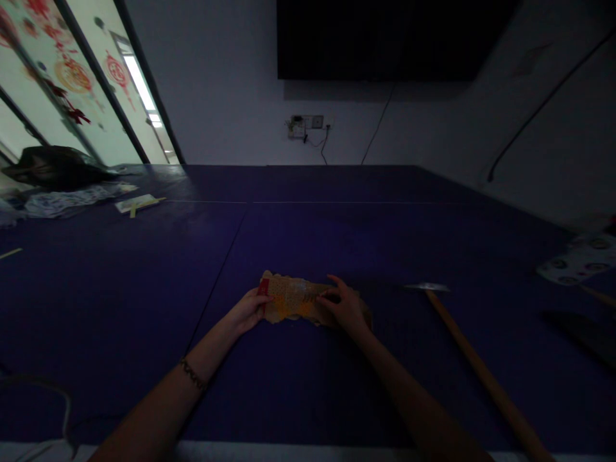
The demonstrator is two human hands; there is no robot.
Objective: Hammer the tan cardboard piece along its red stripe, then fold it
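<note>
A flat, ragged-edged brown piece point(289, 298), perhaps cardboard or paper, lies over the dark blue table surface in front of me. It has a red strip at its left end and orange marks along the lower side. My left hand point(248, 311) grips that left end, thumb on top and fingers partly hidden beneath. At the right part my right hand point(342, 307) has thumb and forefinger pinched together against the top face, with another finger raised. Whether the pinch holds something small is too dark to tell.
A hammer-like tool with a metal head point(427, 287) and long wooden handle point(481, 372) lies right of my right hand. A dark bag point(58, 168) and papers point(139, 203) are at the back left. A patterned item point(580, 260) and a dark flat object point(582, 335) lie far right.
</note>
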